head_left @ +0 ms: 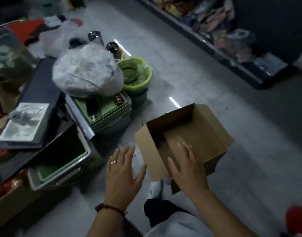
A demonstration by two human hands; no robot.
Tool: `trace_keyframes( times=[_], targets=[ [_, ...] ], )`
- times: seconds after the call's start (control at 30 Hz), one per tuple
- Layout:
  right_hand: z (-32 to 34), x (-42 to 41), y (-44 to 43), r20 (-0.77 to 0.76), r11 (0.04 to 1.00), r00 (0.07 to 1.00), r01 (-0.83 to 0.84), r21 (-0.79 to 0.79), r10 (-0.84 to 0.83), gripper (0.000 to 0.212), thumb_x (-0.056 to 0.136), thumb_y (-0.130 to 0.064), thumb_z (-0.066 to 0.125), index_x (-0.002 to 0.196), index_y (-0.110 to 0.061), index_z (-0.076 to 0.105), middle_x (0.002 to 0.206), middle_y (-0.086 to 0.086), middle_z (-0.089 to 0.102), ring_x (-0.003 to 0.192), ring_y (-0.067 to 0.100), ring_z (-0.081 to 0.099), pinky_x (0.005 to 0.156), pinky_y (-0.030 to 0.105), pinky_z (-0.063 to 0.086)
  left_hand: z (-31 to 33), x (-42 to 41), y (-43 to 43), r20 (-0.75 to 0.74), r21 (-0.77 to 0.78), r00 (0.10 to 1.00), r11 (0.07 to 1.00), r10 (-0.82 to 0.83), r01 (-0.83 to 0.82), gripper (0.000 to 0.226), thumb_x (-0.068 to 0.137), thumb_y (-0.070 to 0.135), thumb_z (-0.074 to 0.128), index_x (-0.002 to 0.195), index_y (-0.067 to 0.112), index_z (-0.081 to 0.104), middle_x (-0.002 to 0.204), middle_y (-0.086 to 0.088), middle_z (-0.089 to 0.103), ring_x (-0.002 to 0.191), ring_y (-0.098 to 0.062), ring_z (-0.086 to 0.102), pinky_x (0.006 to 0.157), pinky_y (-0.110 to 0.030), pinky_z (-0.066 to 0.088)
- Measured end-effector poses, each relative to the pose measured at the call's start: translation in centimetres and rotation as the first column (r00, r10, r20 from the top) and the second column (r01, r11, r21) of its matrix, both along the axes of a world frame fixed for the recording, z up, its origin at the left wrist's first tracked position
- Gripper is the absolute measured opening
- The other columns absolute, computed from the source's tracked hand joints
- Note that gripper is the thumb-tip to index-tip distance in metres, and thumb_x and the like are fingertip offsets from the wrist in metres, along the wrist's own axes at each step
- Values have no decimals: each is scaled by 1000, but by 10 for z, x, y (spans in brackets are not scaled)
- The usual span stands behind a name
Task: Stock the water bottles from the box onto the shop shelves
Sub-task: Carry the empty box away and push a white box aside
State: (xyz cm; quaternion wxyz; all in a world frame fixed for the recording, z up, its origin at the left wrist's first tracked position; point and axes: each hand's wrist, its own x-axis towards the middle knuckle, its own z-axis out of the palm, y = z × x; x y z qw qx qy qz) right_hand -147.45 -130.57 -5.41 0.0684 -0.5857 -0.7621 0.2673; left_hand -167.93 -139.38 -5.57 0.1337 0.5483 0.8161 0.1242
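Note:
An open brown cardboard box (206,134) sits tilted on the grey floor at the centre right, and I see no bottles inside it. My right hand (187,168) lies flat with spread fingers on the box's near flap. My left hand (123,171), wearing a ring, hovers open just left of the box and touches nothing. Two shiny steel bottles (95,38) stand on the floor at the back, behind a white plastic bag. A low shop shelf (215,50) runs along the upper right, packed with goods.
Stacked green and grey crates (111,113) stand left of the box, topped by a bulging white plastic bag (85,74). Green basins (138,74) sit behind them. Dark boards and a white tray (25,122) pile up at the far left. Open floor lies between box and shelf.

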Motion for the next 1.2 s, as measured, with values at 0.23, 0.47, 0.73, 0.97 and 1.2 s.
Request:
trace_keyframes(
  times=[0.23, 0.47, 0.73, 0.97, 1.2],
  targets=[
    [-8, -16, 60, -25, 977, 978, 209, -33, -209, 72, 100, -60, 41, 162, -25, 28, 168, 5, 33, 150, 25, 39, 115, 43, 45, 1, -35, 108, 6, -46, 972, 971, -234, 234, 73, 95, 70, 39, 157, 34, 26, 161, 5, 35, 152, -23, 26, 122, -39, 15],
    [-37, -16, 65, 43, 861, 870, 492, -127, -490, 71, 103, -54, 50, 163, -21, 30, 164, 8, 38, 150, 29, 38, 117, 46, 42, -33, -73, 187, 36, -142, 894, 883, -447, 447, 71, 96, 67, 41, 156, 31, 30, 157, 0, 42, 146, -26, 37, 119, -50, 33],
    [-133, -13, 59, 222, 552, 604, 794, -255, -766, 73, 98, -63, 33, 149, -11, 42, 145, 14, 54, 130, 36, 54, 102, 51, 51, -123, -78, 300, 193, -279, 798, 748, -572, 603, 58, 101, 42, 52, 153, 20, 36, 149, -11, 49, 134, -33, 47, 112, -54, 40],
    [-200, -25, 62, 225, -28, 92, 878, -478, -970, 72, 104, -25, 58, 161, -10, 17, 151, 20, 43, 118, 37, 59, 84, 37, 50, -194, -62, 350, 312, -470, 811, 661, -496, 585, 61, 99, 28, 59, 153, 16, 33, 148, -13, 47, 133, -35, 48, 112, -56, 42],
    [-231, -24, 55, 258, -31, 113, 868, -496, -959, 29, 105, -9, 42, 133, -16, 39, 103, 5, 59, 86, 26, 61, 80, 47, 58, -206, -36, 359, 343, -549, 882, 692, -324, 468, 29, 103, 5, 45, 130, 8, 55, 109, -12, 63, 103, -32, 62, 100, -49, 49]
  ],
)
